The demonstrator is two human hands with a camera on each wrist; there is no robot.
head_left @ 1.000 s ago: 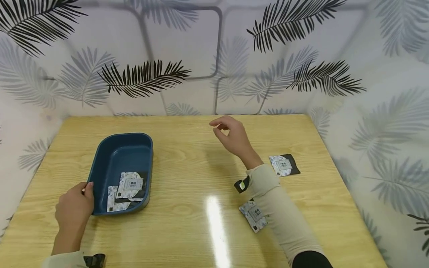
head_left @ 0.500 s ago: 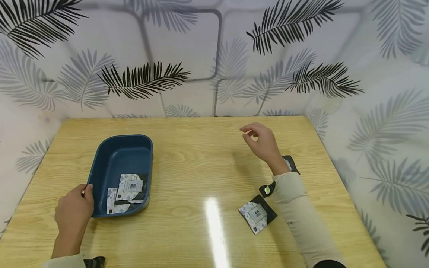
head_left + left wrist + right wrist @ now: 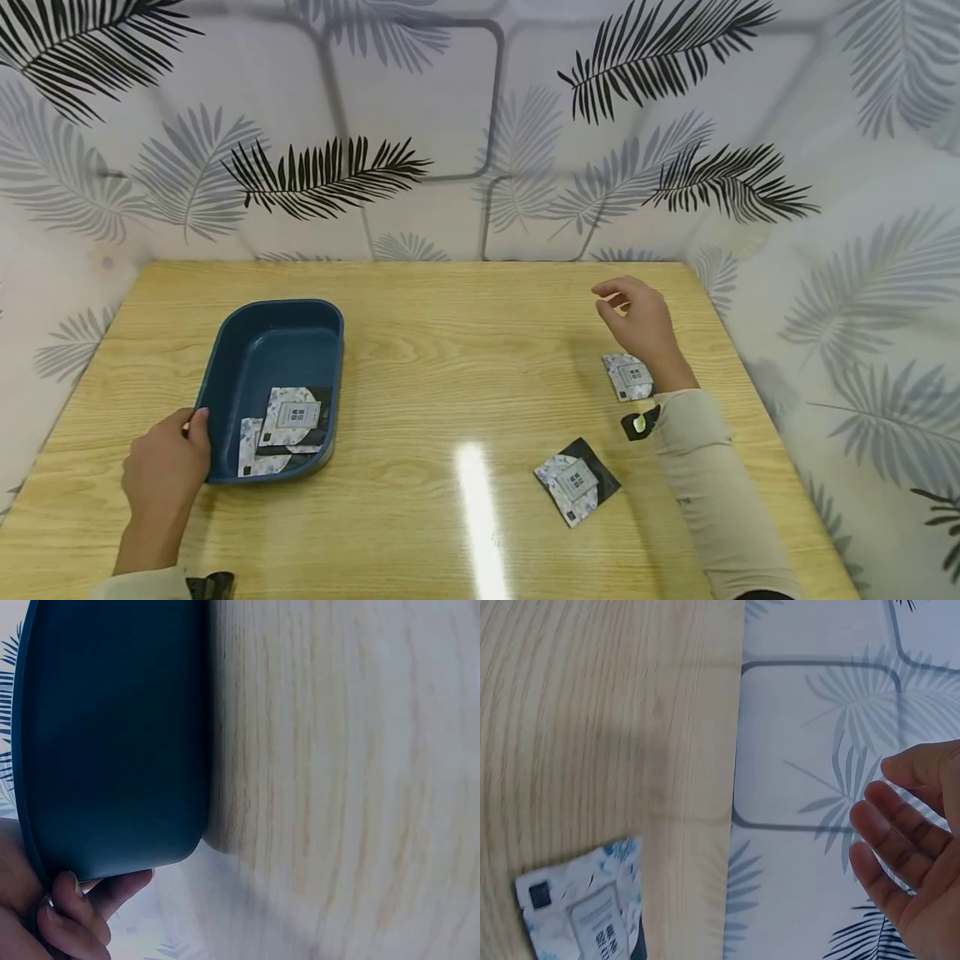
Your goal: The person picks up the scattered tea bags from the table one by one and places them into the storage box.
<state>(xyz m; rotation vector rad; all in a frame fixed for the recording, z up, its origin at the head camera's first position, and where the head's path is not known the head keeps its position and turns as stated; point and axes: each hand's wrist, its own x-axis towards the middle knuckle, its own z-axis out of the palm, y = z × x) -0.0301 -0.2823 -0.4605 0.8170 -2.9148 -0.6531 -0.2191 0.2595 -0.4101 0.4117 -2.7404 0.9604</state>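
In the head view a dark blue plastic bin (image 3: 273,342) stands on the left of the table. My left hand (image 3: 167,462) pinches its rim at the near left corner; the left wrist view shows thumb and fingers (image 3: 75,915) at the rim. Inside, toward the near end, overlap at least two white-and-black packets (image 3: 291,417). Over the right part of the table hovers my right hand (image 3: 637,321), fingers loosely bent, nothing between them. Just below it lies a floral packet (image 3: 628,375), partly hidden by the wrist. Another packet (image 3: 577,482) lies tilted, nearer the front.
The wooden table (image 3: 420,358) reaches to a wall covering (image 3: 420,125) with a leaf print at the back and sides. A bright light reflection crosses the tabletop's front middle.
My right hand has moved to the right across the table, uncovering the nearer packet and passing over the farther one. The left hand and the bin have stayed in place.
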